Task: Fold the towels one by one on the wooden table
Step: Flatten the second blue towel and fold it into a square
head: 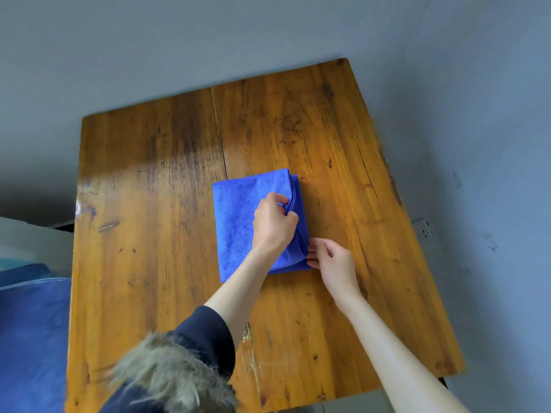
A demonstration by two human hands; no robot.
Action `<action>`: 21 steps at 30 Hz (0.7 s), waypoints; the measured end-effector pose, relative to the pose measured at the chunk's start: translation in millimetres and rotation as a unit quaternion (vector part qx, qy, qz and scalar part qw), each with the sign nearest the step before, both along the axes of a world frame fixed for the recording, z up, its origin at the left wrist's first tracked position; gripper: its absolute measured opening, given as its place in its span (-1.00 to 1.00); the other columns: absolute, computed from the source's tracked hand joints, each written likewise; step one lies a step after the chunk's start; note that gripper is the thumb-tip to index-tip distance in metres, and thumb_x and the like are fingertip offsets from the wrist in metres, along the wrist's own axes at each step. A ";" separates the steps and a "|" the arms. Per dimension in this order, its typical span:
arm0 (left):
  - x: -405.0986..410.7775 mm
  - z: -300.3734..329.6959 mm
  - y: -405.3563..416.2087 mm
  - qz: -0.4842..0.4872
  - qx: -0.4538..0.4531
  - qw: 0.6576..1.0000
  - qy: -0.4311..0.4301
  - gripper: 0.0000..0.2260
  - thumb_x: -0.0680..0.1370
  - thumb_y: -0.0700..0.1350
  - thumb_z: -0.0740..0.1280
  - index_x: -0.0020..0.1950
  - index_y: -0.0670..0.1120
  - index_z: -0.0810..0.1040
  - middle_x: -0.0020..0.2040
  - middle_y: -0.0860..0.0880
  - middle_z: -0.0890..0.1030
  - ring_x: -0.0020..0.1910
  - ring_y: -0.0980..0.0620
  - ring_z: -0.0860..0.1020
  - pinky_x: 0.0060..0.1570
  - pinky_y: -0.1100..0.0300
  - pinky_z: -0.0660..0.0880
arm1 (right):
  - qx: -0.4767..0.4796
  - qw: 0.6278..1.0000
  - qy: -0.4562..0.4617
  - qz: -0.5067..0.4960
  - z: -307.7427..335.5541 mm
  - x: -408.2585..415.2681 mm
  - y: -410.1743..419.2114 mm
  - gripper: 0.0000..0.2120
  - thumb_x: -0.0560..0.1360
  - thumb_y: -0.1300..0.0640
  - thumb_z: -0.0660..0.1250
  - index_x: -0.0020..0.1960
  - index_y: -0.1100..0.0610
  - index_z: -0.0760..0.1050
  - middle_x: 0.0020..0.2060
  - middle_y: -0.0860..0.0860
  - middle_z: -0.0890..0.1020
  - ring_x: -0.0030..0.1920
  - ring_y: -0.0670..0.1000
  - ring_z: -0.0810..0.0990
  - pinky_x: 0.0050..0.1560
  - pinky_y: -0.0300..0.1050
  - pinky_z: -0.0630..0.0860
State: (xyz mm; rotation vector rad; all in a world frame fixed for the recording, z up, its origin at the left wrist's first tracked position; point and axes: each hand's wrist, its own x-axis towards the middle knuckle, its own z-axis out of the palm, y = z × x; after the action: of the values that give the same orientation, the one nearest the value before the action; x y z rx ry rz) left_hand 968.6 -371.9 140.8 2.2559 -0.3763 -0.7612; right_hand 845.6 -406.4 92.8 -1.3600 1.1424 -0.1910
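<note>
A blue towel (235,222), folded into a rectangle, lies on the wooden table (149,189) a little right of its middle. My left hand (274,222) reaches across the towel and pinches its right edge between thumb and curled fingers. My right hand (331,260) is at the towel's near right corner, its fingertips pinching the layered edge there. Part of the towel's right side is hidden under my left hand.
A grey wall runs behind and to the right of the table, with a white socket (423,229) low on the right. Blue fabric (29,338) lies off the table's left side. A fur-trimmed dark sleeve (179,371) fills the near foreground.
</note>
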 end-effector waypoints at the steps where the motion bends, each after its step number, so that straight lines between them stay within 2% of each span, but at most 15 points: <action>1: -1.8 -3.1 -2.2 -0.002 -0.001 1.000 -0.010 -0.77 0.49 -0.24 0.25 0.14 -0.13 0.46 -0.02 -0.13 0.50 -0.03 -0.18 0.54 0.00 -0.09 0.51 | 0.010 1.000 0.001 0.004 -0.5 0.3 -2.4 -0.74 0.61 0.17 0.12 0.13 0.17 0.56 -0.15 -0.08 0.64 -0.13 -0.09 0.63 -0.12 -0.24 0.59; 3: -3.1 -8.7 -6.4 -0.022 0.011 1.000 -0.009 -0.77 0.50 -0.24 0.25 0.16 -0.14 0.47 0.04 -0.17 0.52 0.01 -0.19 0.53 0.03 -0.08 0.50 | 0.028 1.000 0.001 0.005 -2.1 3.1 -6.9 -0.74 0.61 0.13 0.12 0.09 0.18 0.57 -0.13 0.02 0.65 -0.13 -0.04 0.64 -0.13 -0.19 0.61; 5: -4.0 -12.7 -6.0 -0.048 0.015 0.998 0.023 -0.78 0.53 -0.23 0.25 0.17 -0.13 0.48 -0.02 -0.13 0.53 0.02 -0.17 0.54 0.05 -0.06 0.51 | 0.026 0.999 0.012 0.015 -2.3 7.0 -10.6 -0.75 0.60 0.09 0.16 0.03 0.16 0.58 -0.09 0.11 0.65 -0.06 0.09 0.62 0.00 0.02 0.59; 7: -3.7 -14.4 1.1 -0.055 -0.002 0.998 -0.005 -0.81 0.55 -0.20 0.25 0.14 -0.11 0.52 -0.08 -0.07 0.52 -0.05 -0.07 0.52 0.01 0.04 0.51 | 0.010 0.999 0.025 0.033 -1.8 11.3 -13.6 -0.76 0.58 0.06 0.20 0.09 0.14 0.57 -0.03 0.07 0.65 0.01 0.08 0.60 0.12 0.09 0.53; 9: 0.5 -13.4 17.4 -0.032 -0.036 0.993 -0.111 -0.83 0.56 -0.22 0.22 0.10 -0.12 0.53 -0.06 -0.06 0.51 -0.11 -0.01 0.48 -0.05 0.11 0.46 | -0.025 0.997 0.041 0.054 -0.7 17.0 -15.0 -0.74 0.56 0.04 0.24 0.14 0.13 0.55 -0.01 0.01 0.64 0.00 -0.02 0.58 0.12 -0.02 0.53; 10: 4.6 -13.7 28.5 -0.025 -0.046 0.984 -0.172 -0.83 0.56 -0.26 0.20 0.09 -0.14 0.53 -0.03 -0.08 0.50 -0.07 -0.03 0.48 -0.04 0.11 0.43 | -0.046 0.996 0.051 0.061 0.1 20.8 -15.7 -0.74 0.55 0.02 0.26 0.14 0.13 0.55 -0.04 -0.01 0.64 -0.02 -0.05 0.57 0.08 -0.09 0.52; 13: 20.3 -20.5 63.0 -0.058 0.018 0.942 -0.331 -0.77 0.53 -0.33 0.22 0.15 -0.22 0.53 0.09 -0.19 0.53 0.10 -0.23 0.45 0.06 -0.03 0.42 | -0.092 0.990 0.070 0.075 3.1 34.6 -19.0 -0.75 0.51 0.01 0.31 0.09 0.13 0.55 -0.20 -0.08 0.58 -0.09 -0.02 0.57 -0.01 -0.11 0.51; 15: 26.2 -30.0 81.4 -0.107 0.059 0.918 -0.377 -0.74 0.51 -0.33 0.26 0.20 -0.24 0.52 0.20 -0.26 0.50 0.22 -0.31 0.43 0.13 -0.13 0.43 | -0.120 0.985 0.085 0.094 4.5 43.9 -21.7 -0.77 0.51 0.02 0.31 0.09 0.14 0.53 -0.21 -0.09 0.55 -0.11 -0.01 0.56 -0.04 -0.09 0.50; 17: 27.9 -41.1 92.4 -0.168 0.081 0.903 -0.388 -0.69 0.54 -0.24 0.25 0.28 -0.23 0.48 0.31 -0.30 0.42 0.34 -0.33 0.35 0.24 -0.16 0.37 | -0.147 0.978 0.102 0.105 4.1 50.7 -24.3 -0.78 0.52 0.05 0.30 0.09 0.15 0.52 -0.16 -0.07 0.56 -0.08 0.01 0.56 -0.06 -0.12 0.47; 21: 29.3 -57.6 93.4 -0.237 0.148 0.898 -0.339 -0.52 0.57 0.09 0.05 0.45 -0.05 0.31 0.49 -0.22 0.20 0.48 -0.25 0.11 0.41 -0.12 0.12 | -0.150 0.979 0.104 0.093 -0.1 52.6 -24.9 -0.85 0.54 0.12 0.26 0.05 0.17 0.50 -0.19 -0.06 0.51 -0.05 0.07 0.56 -0.04 -0.10 0.43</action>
State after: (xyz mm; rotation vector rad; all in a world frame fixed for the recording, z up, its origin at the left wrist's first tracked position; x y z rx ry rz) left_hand 998.0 -278.5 83.1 2.7156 -1.2496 -0.2244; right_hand 898.2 -431.3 92.7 -1.7806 1.1832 -0.0886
